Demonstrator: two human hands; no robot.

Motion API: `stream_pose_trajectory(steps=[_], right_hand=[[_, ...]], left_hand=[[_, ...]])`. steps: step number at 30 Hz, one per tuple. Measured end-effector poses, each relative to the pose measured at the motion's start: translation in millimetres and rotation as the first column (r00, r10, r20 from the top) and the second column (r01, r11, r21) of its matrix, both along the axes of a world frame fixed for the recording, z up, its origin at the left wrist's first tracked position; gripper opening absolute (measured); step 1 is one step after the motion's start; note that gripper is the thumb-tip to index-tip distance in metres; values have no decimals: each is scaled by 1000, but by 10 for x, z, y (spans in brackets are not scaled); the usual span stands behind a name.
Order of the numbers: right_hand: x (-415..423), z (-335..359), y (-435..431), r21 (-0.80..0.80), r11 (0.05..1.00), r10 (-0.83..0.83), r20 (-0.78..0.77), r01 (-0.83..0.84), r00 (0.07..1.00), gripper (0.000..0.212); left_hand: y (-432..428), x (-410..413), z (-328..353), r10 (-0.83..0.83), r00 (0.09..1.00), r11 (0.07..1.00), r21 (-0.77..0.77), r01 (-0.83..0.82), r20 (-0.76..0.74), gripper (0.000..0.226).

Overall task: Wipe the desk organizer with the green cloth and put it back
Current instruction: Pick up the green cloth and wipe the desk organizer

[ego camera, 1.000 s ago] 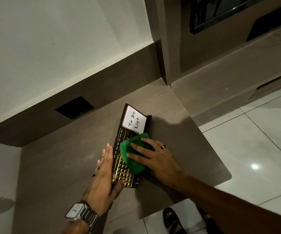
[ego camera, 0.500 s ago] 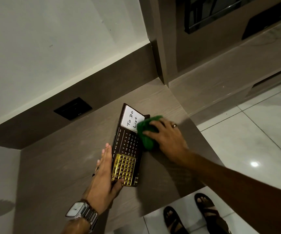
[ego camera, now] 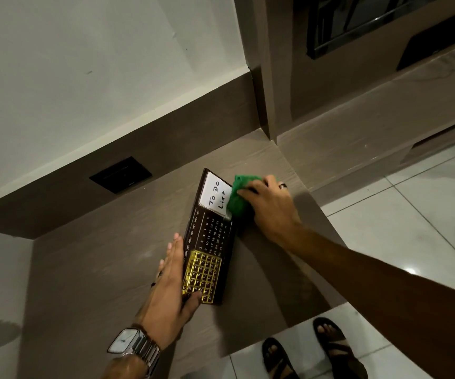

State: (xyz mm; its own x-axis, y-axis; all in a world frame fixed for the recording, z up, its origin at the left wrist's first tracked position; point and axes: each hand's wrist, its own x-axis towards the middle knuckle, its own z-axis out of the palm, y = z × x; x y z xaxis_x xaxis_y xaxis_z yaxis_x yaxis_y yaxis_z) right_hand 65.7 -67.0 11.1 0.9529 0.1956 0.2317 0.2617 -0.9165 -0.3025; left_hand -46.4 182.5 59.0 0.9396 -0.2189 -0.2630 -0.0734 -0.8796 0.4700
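On counter (ego camera: pixel 111 269): desk organizer (ego camera: pixel 207 242) lying flat, braced at near-left edge by flat, released left hand (ego camera: pixel 171 285) against sliding; green cloth (ego camera: pixel 238 196) grasped in right hand (ego camera: pixel 270 206), pressed to far-right corner.

- We list the desk organizer (ego camera: pixel 207 236): dark brown, white calendar numerals, a gold grid panel, a white card lettered in black.
- We list the green cloth (ego camera: pixel 238 196): solid bright green.
- We list the bench (ego camera: pixel 106 269): grey-brown woodgrain.
- We list the floor (ego camera: pixel 426 220): glossy white tiles.
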Motion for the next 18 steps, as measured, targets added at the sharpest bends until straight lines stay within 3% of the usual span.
stream_pose_trajectory(steps=[2, 7, 9, 11, 13, 15, 18], right_hand=[[-173, -43, 138, 15, 999, 44, -10, -43, 999, 52], [-986, -233, 315, 48, 887, 461, -27, -460, 887, 56], [-700, -165, 178, 26, 913, 409, -23, -408, 912, 50], [-226, -29, 29, 24, 985, 170, -16, -170, 985, 46], [80, 22, -23, -33, 999, -6, 0, 6, 1000, 43], [-19, -16, 114, -53, 998, 40, -29, -41, 999, 43], [-740, -126, 414, 5, 922, 386, -58, -386, 921, 38]], left_hand=[[-4, 0, -1, 1, 1000, 1000, 4, -1, 0, 116], [-6, -10, -9, -1, 1000, 1000, -29, 1, 16, 116], [-4, -9, -2, -3, 1000, 1000, -27, 3, 12, 116], [-4, -2, 8, 1, 1000, 1000, -19, -1, -1, 116], [-17, 3, 12, -2, 1000, 1000, -15, 2, -10, 117], [-23, 0, 13, -2, 1000, 1000, -21, 2, -8, 115], [-29, -6, 20, 22, 1000, 999, -35, -22, 0, 116]])
